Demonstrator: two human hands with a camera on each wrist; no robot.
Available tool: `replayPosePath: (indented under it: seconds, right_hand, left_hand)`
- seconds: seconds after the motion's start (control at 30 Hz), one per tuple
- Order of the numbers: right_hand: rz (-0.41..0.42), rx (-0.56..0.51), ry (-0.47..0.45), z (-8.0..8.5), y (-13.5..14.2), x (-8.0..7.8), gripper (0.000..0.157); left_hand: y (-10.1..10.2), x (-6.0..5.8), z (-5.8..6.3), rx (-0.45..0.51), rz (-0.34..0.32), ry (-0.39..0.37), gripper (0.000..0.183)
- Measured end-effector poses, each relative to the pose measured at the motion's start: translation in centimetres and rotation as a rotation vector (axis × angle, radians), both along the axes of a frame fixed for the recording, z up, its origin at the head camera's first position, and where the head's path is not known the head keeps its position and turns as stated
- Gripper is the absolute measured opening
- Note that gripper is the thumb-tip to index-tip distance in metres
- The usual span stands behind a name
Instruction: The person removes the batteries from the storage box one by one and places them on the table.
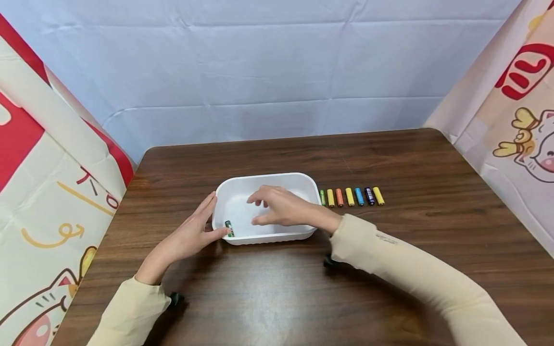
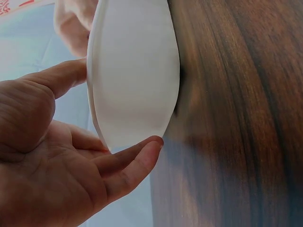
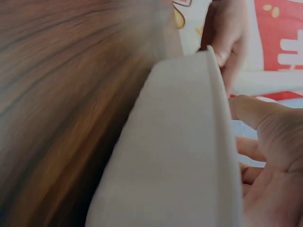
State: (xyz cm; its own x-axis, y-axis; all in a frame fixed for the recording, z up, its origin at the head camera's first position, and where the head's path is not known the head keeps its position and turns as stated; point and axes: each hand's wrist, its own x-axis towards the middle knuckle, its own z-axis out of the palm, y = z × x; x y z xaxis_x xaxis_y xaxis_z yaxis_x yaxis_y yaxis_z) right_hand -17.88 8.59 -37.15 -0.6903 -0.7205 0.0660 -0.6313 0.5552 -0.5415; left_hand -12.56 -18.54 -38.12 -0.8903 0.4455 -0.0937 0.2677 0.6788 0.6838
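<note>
A white plastic tub (image 1: pixel 264 238) stands on the table, with one green battery (image 1: pixel 229 228) lying inside at its near left corner. My left hand (image 1: pixel 190 230) holds that corner, thumb at the near rim and fingers along the left end; the left wrist view shows the fingertips against the outer wall. Over the inside of the tub is my right hand (image 1: pixel 283 206), fingers loosely bent and apart, with nothing visible between them. In the right wrist view, the tub's wall (image 3: pixel 165 142) hides part of the right fingers.
Right of the tub, several AA-size batteries lie in a row: a green one (image 1: pixel 322 197) partly hidden by the rim, an orange one (image 1: pixel 339 197), a light blue one (image 1: pixel 359 197), a dark blue one (image 1: pixel 369 196) and yellow ones (image 1: pixel 378 195). The brown wooden table (image 1: pixel 268 293) extends around them.
</note>
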Motion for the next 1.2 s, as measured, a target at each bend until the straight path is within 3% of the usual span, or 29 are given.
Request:
replayPosePath:
  seconds: [0.17,0.43,1.2]
  right_hand:
    - [0.004,0.090,-0.060,-0.7,-3.1,-0.2,0.052]
    - [-0.001,0.161,-0.079,-1.7,-5.8,-0.2,0.050]
    - [0.008,0.237,-0.013,-3.3,-7.1,-0.3,0.039]
  left_hand:
    - [0.1,-0.1,-0.1,0.011,-0.012,0.010,0.091]
    - [0.1,-0.3,0.1,0.011,-0.028,0.041,0.089]
    - [0.0,0.0,0.3,-0.006,-0.023,0.029,0.091]
